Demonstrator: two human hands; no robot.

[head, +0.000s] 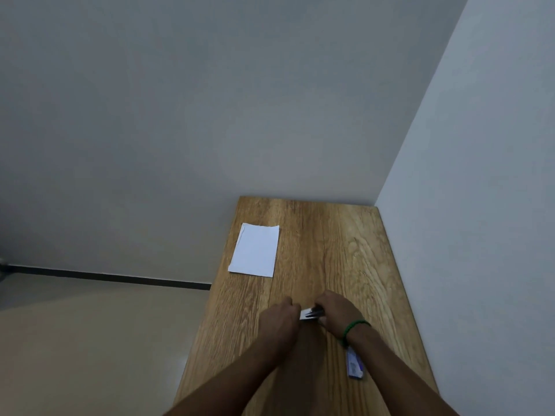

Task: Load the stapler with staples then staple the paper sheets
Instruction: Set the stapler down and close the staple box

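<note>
Both my hands meet over the middle of the wooden table [330,250]. Between them a small black and white stapler [312,313] shows only partly. My left hand [277,321] is closed at its white left end, and my right hand [338,309], with a green bead bracelet on the wrist, grips its dark right part. Whether the stapler is open is hidden by my fingers. A small stack of white paper sheets [255,250] lies flat at the far left of the table, apart from my hands. A small blue and white staple box [355,366] lies under my right forearm.
The table stands in a corner, with a grey wall behind it and a white wall along its right side. Its left edge drops to a beige floor [90,340] with a dark skirting line.
</note>
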